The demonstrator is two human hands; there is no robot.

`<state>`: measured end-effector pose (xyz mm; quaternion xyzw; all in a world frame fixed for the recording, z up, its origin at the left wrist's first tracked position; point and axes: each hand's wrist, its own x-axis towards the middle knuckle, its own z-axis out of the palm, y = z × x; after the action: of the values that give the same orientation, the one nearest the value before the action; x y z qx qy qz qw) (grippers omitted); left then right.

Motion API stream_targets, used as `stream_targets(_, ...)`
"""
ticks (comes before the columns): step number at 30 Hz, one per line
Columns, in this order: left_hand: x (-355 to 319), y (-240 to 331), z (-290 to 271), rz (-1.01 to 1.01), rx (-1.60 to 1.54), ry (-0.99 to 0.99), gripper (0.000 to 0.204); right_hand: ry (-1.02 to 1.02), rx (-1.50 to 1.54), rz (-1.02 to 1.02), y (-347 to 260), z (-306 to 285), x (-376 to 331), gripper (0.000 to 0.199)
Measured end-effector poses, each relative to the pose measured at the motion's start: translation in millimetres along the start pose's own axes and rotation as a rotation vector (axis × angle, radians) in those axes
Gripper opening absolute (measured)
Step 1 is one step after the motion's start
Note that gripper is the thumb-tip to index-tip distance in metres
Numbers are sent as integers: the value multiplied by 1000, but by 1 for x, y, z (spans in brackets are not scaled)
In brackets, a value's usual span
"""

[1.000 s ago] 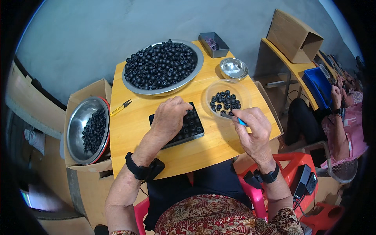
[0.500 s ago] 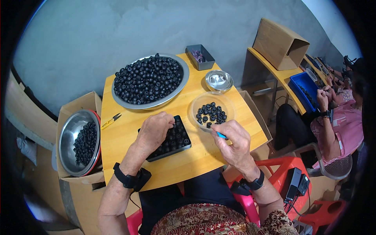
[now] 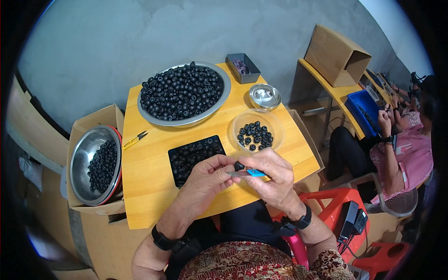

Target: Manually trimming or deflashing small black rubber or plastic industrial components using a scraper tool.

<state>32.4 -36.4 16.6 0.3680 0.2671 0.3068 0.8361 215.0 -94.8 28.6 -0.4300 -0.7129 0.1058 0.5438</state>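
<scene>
My left hand [image 3: 205,181] pinches a small round black part [image 3: 239,166] between thumb and fingers, just beyond the near edge of the black tray. In my right hand [image 3: 274,177] is a small blue-handled knife [image 3: 255,172]; its flat metal blade lies right against the underside of the part. Both hands meet over the front of the yellow table. Behind my left hand, the black rectangular tray [image 3: 171,164] holds many such parts. A clear round plastic tub [image 3: 279,135] with several more, hollow-centred, stands beyond my right hand.
A wide metal basin [image 3: 227,88] heaped with black parts stands at the back, near a small metal bowl [image 3: 265,96] and grey box [image 3: 255,74]. Yellow thread snips [image 3: 135,139] lie left. Another part-filled basin [image 3: 78,179] sits in a carton. Seated at right is a co-worker [image 3: 396,158].
My left hand has left the tray, moving right and nearer with a black part. My right hand has come left from the tub, bringing the knife to that part.
</scene>
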Motion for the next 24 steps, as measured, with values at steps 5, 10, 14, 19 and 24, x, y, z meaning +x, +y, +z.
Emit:
stream_targets(5, -3, -2, -1, 131, 130, -72, 24, -39, -34, -37, -2, -4, 0, 34)
stream_targets(10, -4, -2, 6, 111, 185, -19, 25, -49, -64, -87, -4, -6, 2, 34)
stream_targets(14, -5, -3, 6, 141, 272, -19, 20, -123, -119, -116, -9, -10, 4, 38)
stream_targets(19, -11, -8, 20, 131, 44, -40, 17, -83, -219, -158, -13, -11, -2, 41)
stream_targets(24, -13, -18, 27, 149, -36, -52, 19, 23, -284, -230, -13, -14, -8, 40)
